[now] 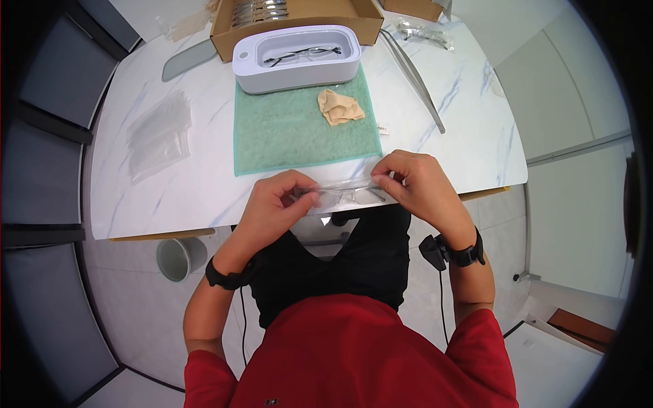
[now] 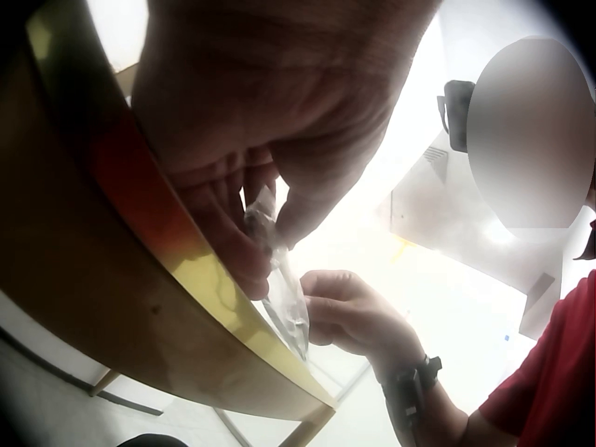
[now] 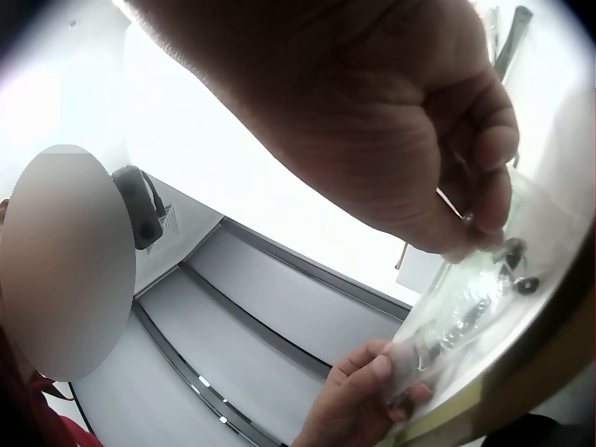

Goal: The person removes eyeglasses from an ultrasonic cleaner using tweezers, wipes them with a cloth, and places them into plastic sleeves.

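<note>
A clear plastic bag (image 1: 350,185) with a pair of glasses (image 1: 360,196) inside is stretched between both hands at the table's front edge. The left hand (image 1: 277,204) pinches its left end between thumb and fingers. At its upper right corner, the right hand (image 1: 415,185) pinches the plastic between thumb and index finger. In the left wrist view the bag (image 2: 287,303) hangs from the left hand (image 2: 270,140). The right wrist view shows the bag (image 3: 466,307) below the right hand (image 3: 400,140), with dark parts of the glasses showing through.
A white cleaner (image 1: 299,78) holding glasses stands on a green towel (image 1: 286,136) beside a beige cloth (image 1: 340,107). Clear bags (image 1: 160,139) lie left, tweezers (image 1: 416,78) right. Behind is a cardboard box (image 1: 326,30); a bin (image 1: 178,260) stands on the floor.
</note>
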Available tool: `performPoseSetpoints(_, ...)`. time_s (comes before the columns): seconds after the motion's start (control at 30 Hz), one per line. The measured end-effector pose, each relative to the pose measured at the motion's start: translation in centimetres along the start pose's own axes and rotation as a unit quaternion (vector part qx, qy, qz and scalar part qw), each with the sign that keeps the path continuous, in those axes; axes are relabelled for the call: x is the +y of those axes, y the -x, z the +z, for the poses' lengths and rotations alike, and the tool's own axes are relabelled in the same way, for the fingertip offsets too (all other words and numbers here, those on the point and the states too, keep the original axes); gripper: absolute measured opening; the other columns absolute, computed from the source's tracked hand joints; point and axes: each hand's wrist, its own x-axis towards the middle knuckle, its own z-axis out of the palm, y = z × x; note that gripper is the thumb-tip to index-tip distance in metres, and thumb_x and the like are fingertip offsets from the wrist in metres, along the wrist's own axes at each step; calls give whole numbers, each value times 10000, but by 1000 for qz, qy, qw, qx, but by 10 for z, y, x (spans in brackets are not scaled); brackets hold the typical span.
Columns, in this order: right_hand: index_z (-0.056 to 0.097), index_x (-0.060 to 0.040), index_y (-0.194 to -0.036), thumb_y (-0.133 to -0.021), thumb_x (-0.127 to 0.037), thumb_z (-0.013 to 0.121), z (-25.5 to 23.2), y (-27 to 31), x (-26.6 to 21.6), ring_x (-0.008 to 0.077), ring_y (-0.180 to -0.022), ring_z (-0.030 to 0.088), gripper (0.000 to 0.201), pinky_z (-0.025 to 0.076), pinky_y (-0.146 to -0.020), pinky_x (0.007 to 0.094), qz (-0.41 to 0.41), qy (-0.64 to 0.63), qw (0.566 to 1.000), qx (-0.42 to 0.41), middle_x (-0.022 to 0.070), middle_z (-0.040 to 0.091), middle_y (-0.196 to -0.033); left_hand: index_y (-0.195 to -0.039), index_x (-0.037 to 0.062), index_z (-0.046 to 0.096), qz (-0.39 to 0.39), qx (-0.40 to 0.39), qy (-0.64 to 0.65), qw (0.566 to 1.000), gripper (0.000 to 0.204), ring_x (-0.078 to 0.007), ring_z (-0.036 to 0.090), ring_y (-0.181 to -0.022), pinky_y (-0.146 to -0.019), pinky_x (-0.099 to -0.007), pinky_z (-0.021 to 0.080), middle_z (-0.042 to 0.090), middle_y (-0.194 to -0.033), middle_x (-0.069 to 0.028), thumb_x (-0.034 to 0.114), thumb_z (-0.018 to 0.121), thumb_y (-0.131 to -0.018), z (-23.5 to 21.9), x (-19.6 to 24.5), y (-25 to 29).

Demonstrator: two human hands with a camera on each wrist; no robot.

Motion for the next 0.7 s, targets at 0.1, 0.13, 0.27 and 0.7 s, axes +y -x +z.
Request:
performPoseSetpoints(0.1,714,-3,-928,-877,-83,732,1,2,1,228,-664,648,96,512,-640,318,10,-8,1000,-5,120,700,-816,-1079,-15,676,1,4,-2,1000,131,-120,711,-892,-707,-237,544,691,-1010,-52,62,652,-975,1,-1,1)
performPoseSetpoints(0.13,713,-3,-928,-875,-82,734,2,2,2,220,-659,643,98,511,-639,314,10,-8,1000,-5,118,699,-809,-1078,-15,676,3,6,-5,1000,131,-120,711,-892,-707,-236,543,691,-1014,-51,63,652,-976,1,-1,1)
performPoseSetpoints(0.27,711,0,-928,-874,-78,739,2,5,1,197,-644,624,99,505,-631,305,22,-16,1000,-9,106,694,-790,-1075,-12,678,5,11,-7,1000,131,-121,711,-894,-707,-234,542,690,-1012,-48,70,655,-976,2,0,2)
performPoseSetpoints(0.7,702,21,-930,-896,-76,733,6,9,5,134,-622,565,107,477,-605,280,34,-52,998,-6,83,663,-746,-1063,-2,682,12,16,-18,1000,124,-113,714,-880,-701,-226,539,701,-993,-36,88,661,-980,4,0,1)
